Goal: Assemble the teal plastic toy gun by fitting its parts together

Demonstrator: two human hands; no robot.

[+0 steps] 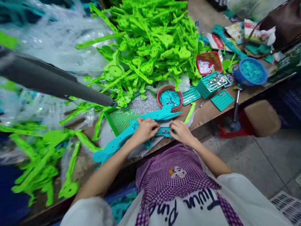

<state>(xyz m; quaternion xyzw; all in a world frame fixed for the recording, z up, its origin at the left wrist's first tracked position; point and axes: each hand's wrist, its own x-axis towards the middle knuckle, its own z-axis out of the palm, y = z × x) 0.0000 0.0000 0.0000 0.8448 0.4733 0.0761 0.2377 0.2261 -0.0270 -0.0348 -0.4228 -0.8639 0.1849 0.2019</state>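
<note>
**Slim blue part [167,131] pinched at both ends**

On the left, the part's left end is pinched in the grip of the left hand [147,128]. Between the hands, its long axis is laid crosswise at the edge of the desk [204,114], small shiny bits seen mid-length; neither hand is clearly nearer. On the right, the opposite end is pinched by the right hand [180,130].

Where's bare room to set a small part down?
Bare wood between the lime strip and flat teal tray, by a thin tool; also bare mesh, left part of the green basket. Crowded: around the teal piece between left hand and right hand, and the lime pile behind.
</note>
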